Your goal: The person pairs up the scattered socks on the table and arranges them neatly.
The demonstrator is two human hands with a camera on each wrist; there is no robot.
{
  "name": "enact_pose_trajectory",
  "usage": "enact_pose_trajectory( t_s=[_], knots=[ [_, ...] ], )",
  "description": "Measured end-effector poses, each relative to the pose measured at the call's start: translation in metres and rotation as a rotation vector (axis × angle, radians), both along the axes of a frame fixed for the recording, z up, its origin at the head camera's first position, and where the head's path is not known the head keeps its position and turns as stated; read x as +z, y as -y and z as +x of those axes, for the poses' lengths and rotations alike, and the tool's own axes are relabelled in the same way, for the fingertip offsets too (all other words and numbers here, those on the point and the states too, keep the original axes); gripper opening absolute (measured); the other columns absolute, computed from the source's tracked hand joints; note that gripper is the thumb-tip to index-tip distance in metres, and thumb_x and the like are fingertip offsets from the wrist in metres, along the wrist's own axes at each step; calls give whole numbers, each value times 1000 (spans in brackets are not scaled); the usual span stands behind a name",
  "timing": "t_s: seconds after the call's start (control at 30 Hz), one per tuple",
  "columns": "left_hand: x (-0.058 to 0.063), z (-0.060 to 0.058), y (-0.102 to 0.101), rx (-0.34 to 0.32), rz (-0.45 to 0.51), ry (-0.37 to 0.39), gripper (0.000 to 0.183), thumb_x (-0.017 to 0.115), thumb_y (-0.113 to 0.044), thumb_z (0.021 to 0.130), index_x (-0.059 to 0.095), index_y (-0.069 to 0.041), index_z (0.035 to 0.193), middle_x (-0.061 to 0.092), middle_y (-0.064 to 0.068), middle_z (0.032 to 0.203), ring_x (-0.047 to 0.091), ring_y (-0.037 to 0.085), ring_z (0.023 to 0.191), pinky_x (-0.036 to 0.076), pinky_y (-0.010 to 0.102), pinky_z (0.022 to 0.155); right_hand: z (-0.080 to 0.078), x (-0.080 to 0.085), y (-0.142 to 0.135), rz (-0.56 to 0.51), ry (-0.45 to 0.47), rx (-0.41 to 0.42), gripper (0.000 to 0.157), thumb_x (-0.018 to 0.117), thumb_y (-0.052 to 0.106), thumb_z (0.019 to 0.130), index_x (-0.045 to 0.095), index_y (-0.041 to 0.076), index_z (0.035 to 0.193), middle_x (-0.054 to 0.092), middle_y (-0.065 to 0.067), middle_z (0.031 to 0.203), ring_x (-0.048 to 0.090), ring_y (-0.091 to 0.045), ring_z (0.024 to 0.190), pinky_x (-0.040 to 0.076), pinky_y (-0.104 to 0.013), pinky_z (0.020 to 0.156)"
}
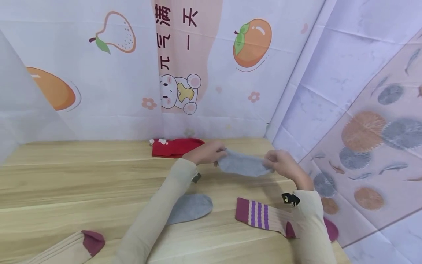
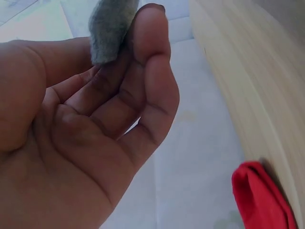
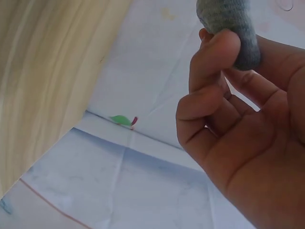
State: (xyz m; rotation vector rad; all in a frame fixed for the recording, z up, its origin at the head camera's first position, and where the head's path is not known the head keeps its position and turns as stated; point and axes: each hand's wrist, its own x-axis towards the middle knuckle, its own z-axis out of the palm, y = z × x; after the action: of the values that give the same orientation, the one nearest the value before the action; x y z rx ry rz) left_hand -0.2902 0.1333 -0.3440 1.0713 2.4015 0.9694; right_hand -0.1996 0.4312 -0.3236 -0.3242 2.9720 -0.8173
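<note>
A light grey sock (image 1: pixel 244 164) is stretched sideways above the far right part of the table. My left hand (image 1: pixel 208 152) pinches its left end, and my right hand (image 1: pixel 284 164) pinches the other. In the left wrist view, the thumb and fingers of the left hand (image 2: pixel 100 105) close on one grey tip of the sock (image 2: pixel 110 33). The right wrist view has the opposite tip of the sock (image 3: pixel 233 28) between the thumb and fingers of the right hand (image 3: pixel 252 119). Another grey sock (image 1: pixel 192 208) lies on the table, partly covered by the left forearm.
A red sock (image 1: pixel 173 147) lies at the table's back edge, left of the hands. A cream sock with purple stripes (image 1: pixel 260 214) runs under the right forearm. At the front left lies a cream and maroon sock (image 1: pixel 70 249). Printed curtains border the wooden table (image 1: pixel 82 176).
</note>
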Motion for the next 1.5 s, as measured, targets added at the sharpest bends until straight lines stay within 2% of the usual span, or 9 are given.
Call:
enact_pose_trajectory(
  t_s=[0.17,0.33,0.53,0.63,0.93,1.13,1.27,1.5],
  knots=[
    [2,2,16,37,-20,-22,21,62,-23,100,63,-12,82,64,4,72,64,28,68,49,28,62,2,6,12,-16,-1,1,12,66,17,96,67,5,93,65,-3,68,60,-23,60,47,-35,59],
    [3,4,27,39,-23,-9,20,65,-22,98,65,-13,80,63,5,70,61,22,62,52,28,62,3,7,20,-5,15,-9,15,65,20,97,66,5,95,62,-7,62,57,-21,54,47,-35,57],
    [6,8,39,51,-13,-59,18,67,-22,96,66,-14,80,62,4,67,60,20,58,53,28,61,3,5,24,0,-2,12,14,65,20,97,67,6,93,58,-4,57,58,-29,53,47,-35,57],
    [8,10,45,59,-11,-75,14,68,-23,96,67,-16,84,62,3,68,61,19,59,54,28,62,3,6,27,-2,-14,21,14,65,20,97,67,7,93,58,-2,57,58,-27,53,47,-35,56],
    [6,23,64,83,-106,-82,10,70,-29,94,67,-19,92,66,-5,73,63,15,65,54,26,67,5,6,39,-11,-35,51,11,66,17,97,67,6,92,60,1,60,55,-18,52,48,-33,52],
    [3,29,80,79,-105,-94,12,68,-25,96,67,-18,87,63,-1,65,59,17,58,51,28,63,2,2,51,0,-84,66,9,67,17,96,68,9,92,61,4,61,55,-15,52,48,-32,51],
    [3,35,91,83,-123,-119,16,68,-24,96,65,-18,82,60,0,61,56,16,55,49,28,63,4,-2,58,-8,-83,74,10,67,19,96,68,10,93,62,4,63,56,-15,53,49,-33,52],
    [3,49,114,89,-118,-152,14,68,-21,95,63,-18,82,54,-2,59,52,13,54,49,26,61,8,-3,77,-31,-76,131,8,67,20,96,68,12,95,64,4,65,59,-18,55,50,-31,52]
  ],
)
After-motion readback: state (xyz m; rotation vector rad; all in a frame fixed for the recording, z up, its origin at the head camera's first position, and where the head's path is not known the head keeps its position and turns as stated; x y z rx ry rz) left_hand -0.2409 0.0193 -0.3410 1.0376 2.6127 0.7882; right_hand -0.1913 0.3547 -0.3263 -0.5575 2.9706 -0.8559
